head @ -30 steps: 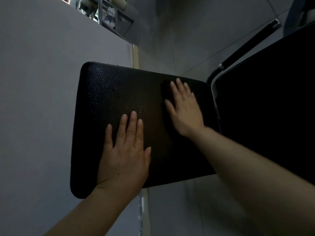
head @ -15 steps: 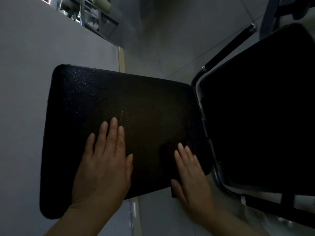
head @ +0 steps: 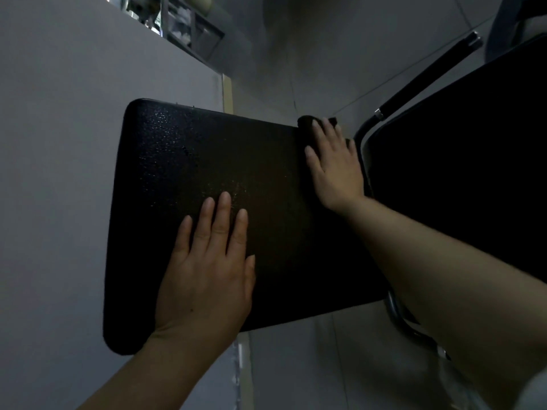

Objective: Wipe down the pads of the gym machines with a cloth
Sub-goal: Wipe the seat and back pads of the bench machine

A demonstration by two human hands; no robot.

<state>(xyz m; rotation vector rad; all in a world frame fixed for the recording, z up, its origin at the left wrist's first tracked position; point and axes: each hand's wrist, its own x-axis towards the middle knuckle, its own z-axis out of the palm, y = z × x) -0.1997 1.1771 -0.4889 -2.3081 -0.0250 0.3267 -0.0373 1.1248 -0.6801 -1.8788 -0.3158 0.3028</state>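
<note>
Two hands work on one black pad (head: 207,161), a textured rectangular cushion seen from above. We keep the left hand (head: 207,276) flat on the near part of the pad, fingers straight and together, holding nothing; it appears to steady the cushion. We press the right hand (head: 334,167) with extended fingers onto a dark cloth (head: 307,122), which lies bunched at the far right corner of the pad, partly over its edge. Fine droplets glint on the far left area of the pad, so we judge that section not yet wiped.

Risks from this position:
- The cloth sits at the edge. A stroke carried further outward could push it off the corner and onto the floor (head: 296,365).
- The flat palm does not clamp the cloth, so the fabric may slip from under it.
- The metal frame tube (head: 364,128) runs just beside the right hand; a fast stroke could strike the knuckles against it.
- The cloth and pad are both dark, so missed patches are hard to detect in this dim light.
</note>
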